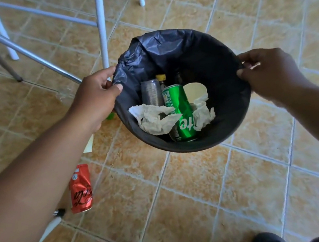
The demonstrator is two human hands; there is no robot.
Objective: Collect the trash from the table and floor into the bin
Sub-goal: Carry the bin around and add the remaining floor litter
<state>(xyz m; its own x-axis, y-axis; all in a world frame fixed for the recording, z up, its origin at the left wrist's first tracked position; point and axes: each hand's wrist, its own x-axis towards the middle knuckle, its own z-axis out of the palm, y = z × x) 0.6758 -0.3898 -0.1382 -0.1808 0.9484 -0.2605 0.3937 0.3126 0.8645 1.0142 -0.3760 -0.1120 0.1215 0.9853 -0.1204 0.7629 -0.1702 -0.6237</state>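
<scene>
The left hand (96, 98) and right hand (268, 74) are pinching opposite rims of the round bin lined with a black plastic bag (218, 65) at frame centre. Inside are lying a green drink can (182, 113), crumpled white tissues (154, 119) and a partly hidden bottle. A crushed red can (80, 188) is lying on the floor lower left, half-hidden by the forearm.

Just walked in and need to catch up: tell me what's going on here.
A person is gripping a bin lined with a black bag by its rim, left hand and right hand on opposite sides. Inside lie a green can, crumpled tissues, a clear plastic cup and a bottle. A red can remains on the tiled floor.
</scene>
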